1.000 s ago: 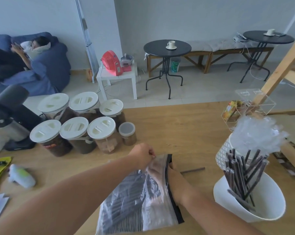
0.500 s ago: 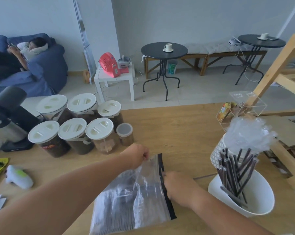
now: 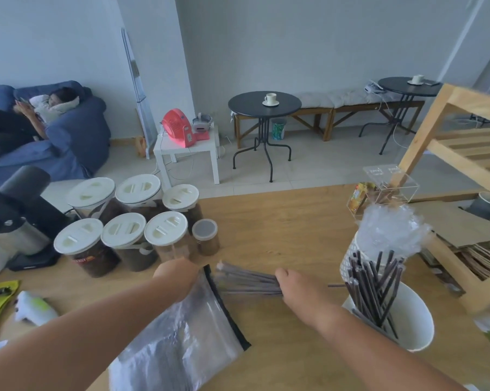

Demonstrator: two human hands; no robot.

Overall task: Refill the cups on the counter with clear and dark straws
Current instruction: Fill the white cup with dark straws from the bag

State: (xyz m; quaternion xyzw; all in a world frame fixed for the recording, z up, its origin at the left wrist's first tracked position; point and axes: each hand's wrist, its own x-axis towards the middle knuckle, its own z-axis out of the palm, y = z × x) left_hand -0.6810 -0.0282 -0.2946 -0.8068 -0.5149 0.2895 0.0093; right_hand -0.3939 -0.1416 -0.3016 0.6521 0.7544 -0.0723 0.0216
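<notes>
on the wooden counter (image 3: 280, 227), past the lidded jars (image 3: 125, 230) at the far left, the left hand (image 3: 176, 277) grips the top corner of the zip bag (image 3: 187, 342) at its black seal strip (the fingers themselves are hidden behind the hand, so the pinch is judged from how the bag hangs from it). just right of the bag's mouth lies the bundle of dark straws (image 3: 246, 280), thin, grey-brown and slightly blurred. its long axis is nearly level, with the free ends fanned toward the bag and the near ends clenched in the right hand (image 3: 300, 289), whose fingers curl round them. one loose straw (image 3: 335, 285) lies flat between that hand and the white cup (image 3: 401, 320), which stands near on the right and already holds dark straws leaning at all angles. behind it, the patterned cup (image 3: 351, 258) is packed with clear straws (image 3: 390, 232). the right hand is the nearer one, so the bundle probably needs tipping from level to upright on its way right to the white cup.
</notes>
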